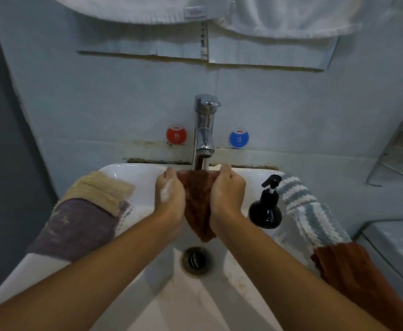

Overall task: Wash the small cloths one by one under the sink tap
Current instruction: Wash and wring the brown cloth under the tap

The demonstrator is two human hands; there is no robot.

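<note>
A: Item one: brown cloth (199, 199), held beneath the tap (204, 125) over the sink (128, 170), lower corner hanging toward the drain (197, 260).

B: Hands?

A: Left hand (169, 195) (soap suds on its back) and right hand (228, 193), each with fingers curled round an upper corner, stretching the top edge.

B: Handling?

A: Likely soft, limp, heavier when soaked; best gripped at the corners.

B: Surroundings?

A: Beige cloth (100, 189) and purple cloth (76, 228) on the left rim; striped cloth (310, 211), rust cloth (353, 275) and soap dispenser (266, 206) on the right.
</note>
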